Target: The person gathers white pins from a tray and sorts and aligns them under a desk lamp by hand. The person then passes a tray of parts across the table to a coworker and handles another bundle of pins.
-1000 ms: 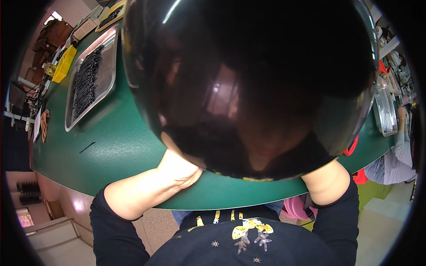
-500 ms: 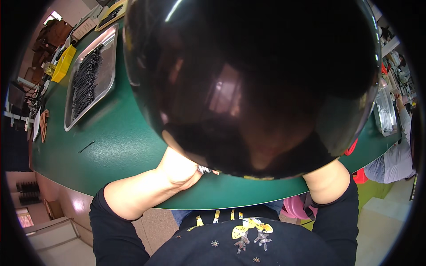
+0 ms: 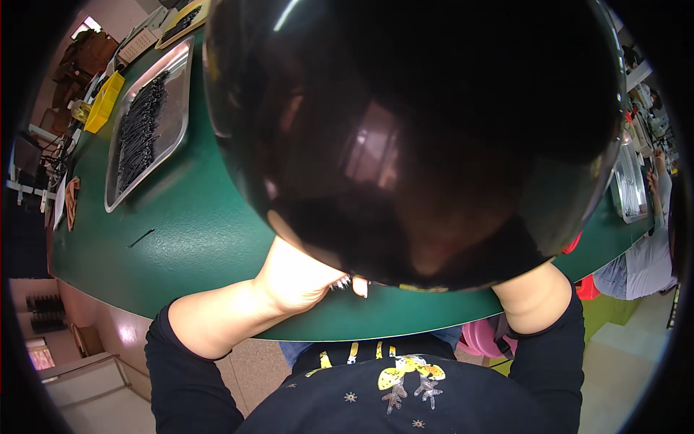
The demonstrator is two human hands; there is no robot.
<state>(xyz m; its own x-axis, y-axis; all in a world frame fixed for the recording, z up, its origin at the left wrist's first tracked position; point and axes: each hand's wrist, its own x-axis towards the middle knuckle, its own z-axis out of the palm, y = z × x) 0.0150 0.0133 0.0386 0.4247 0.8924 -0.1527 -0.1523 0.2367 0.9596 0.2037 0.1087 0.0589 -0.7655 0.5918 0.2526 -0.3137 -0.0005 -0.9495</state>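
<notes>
A big, glossy black rounded thing (image 3: 419, 145) fills the upper middle and hides much of the work. Below its left edge my left hand (image 3: 298, 278) is closed around a small bunch of thin pieces (image 3: 340, 282), whose silvery ends poke out beside a fingertip. The rest of that hand's fingers are behind the black shape. Of my right arm only the forearm (image 3: 536, 298) shows; the hand itself is hidden. Both arms reach over the near edge of a green table (image 3: 195, 260).
On the left a metal tray (image 3: 173, 119) holds many thin black pieces. A single one (image 3: 141, 239) lies on the table. Beyond are a yellow bin (image 3: 105, 101) and a second tray (image 3: 165, 40). At the far right stands another metal tray (image 3: 630, 188), near another person's arm (image 3: 661, 181).
My left hand has turned slightly, and a fingertip now shows more plainly beside the silvery ends. The black shape has shifted a little to the right in view.
</notes>
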